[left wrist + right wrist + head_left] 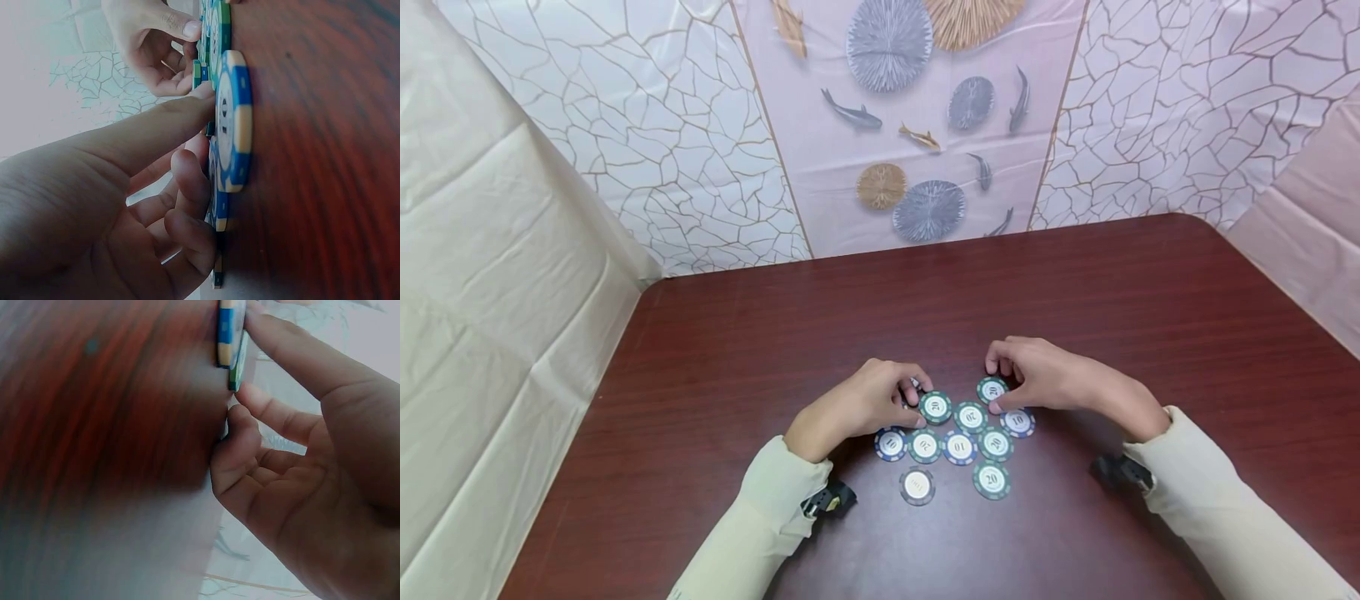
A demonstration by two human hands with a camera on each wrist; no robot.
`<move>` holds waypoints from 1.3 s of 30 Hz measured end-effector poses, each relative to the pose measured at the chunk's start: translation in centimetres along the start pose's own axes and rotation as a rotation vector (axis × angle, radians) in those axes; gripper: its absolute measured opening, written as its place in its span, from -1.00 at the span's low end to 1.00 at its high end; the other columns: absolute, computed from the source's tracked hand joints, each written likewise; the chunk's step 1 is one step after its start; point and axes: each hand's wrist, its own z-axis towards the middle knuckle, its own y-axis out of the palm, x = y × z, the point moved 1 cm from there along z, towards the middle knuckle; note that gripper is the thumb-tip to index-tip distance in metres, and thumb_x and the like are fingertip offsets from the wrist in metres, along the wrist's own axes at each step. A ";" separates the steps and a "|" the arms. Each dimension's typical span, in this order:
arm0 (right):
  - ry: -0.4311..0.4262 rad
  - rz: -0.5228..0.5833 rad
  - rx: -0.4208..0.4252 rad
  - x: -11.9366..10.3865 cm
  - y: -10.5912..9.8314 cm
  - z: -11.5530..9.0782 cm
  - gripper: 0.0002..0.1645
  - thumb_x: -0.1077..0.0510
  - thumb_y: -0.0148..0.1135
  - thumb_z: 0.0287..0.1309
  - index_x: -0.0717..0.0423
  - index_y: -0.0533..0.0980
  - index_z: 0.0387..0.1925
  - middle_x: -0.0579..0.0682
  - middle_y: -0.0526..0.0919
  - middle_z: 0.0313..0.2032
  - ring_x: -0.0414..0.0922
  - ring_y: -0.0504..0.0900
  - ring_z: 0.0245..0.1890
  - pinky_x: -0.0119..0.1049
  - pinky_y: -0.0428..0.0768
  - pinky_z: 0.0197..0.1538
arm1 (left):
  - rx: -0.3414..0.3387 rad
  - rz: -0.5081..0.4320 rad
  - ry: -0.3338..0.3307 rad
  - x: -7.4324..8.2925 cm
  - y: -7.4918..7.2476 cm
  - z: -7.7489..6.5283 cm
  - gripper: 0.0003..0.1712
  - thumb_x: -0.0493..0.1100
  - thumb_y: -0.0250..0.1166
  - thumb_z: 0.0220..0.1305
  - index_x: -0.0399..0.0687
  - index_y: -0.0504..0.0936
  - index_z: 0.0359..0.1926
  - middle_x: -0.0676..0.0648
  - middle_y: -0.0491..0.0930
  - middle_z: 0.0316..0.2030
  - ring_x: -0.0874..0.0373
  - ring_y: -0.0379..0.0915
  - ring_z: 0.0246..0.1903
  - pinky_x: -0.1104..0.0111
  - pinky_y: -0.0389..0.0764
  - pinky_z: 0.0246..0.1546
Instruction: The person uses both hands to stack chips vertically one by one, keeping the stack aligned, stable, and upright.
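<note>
Poker chips lie flat together on the dark red table. In the head view, my left hand [872, 400] has its thumb and index finger at opposite edges of a green 20 poker chip [936, 407], pinching it. My right hand [1048, 375] pinches another green 20 chip [992, 389] at the far right of the group, thumb on the near edge. A blue 10 chip [1018, 422] lies beside the right thumb. The left wrist view shows a blue-and-cream chip [226, 122] close below the left thumb. In the right wrist view, a green chip edge [235, 378] shows between thumb and index finger.
Near the group's front lie a grey 100 chip [917, 486] and a green 20 chip [992, 480]. More green and blue chips, such as a blue one [959, 447], sit between the hands. Patterned cloth [700, 125] hangs behind the table [737, 333].
</note>
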 end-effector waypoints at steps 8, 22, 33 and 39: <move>0.017 -0.072 0.024 -0.9 0.3 -0.1 -0.54 0.05 0.67 0.03 0.11 0.53 -0.21 -0.05 0.49 -0.31 -0.14 0.47 -0.31 -0.28 0.53 -0.24 | -0.001 0.004 -0.006 0.2 -0.1 -0.2 -0.61 -0.23 0.60 0.21 -0.01 0.71 0.04 0.09 0.60 -0.32 0.25 0.49 -0.42 0.45 0.53 -0.32; -0.050 -0.008 0.010 -0.3 -0.2 -0.2 -0.64 0.19 0.49 0.15 0.15 0.60 -0.03 -0.16 0.57 -0.42 -0.27 0.49 -0.48 -0.37 0.52 -0.37 | 0.001 -0.016 0.008 0.0 0.0 -0.2 -0.59 -0.23 0.62 0.19 -0.04 0.72 0.04 0.07 0.60 -0.33 0.26 0.47 -0.42 0.48 0.53 -0.31; -0.080 0.049 -0.037 0.2 -0.8 -0.1 -0.50 0.16 0.47 0.30 0.04 0.62 0.25 -0.18 0.45 -0.54 -0.21 0.43 -0.53 -0.34 0.44 -0.40 | 0.002 -0.019 -0.006 0.0 -0.3 -0.3 -0.61 -0.22 0.60 0.21 -0.01 0.71 0.04 0.08 0.60 -0.32 0.25 0.50 -0.42 0.45 0.54 -0.31; -0.057 0.048 -0.016 0.2 -0.4 0.0 -0.49 0.18 0.52 0.24 0.07 0.62 0.21 -0.16 0.47 -0.47 -0.18 0.44 -0.48 -0.33 0.46 -0.35 | -0.008 -0.026 -0.018 0.0 -0.2 -0.3 -0.62 -0.23 0.60 0.22 0.00 0.71 0.04 0.09 0.60 -0.31 0.26 0.50 -0.43 0.46 0.54 -0.32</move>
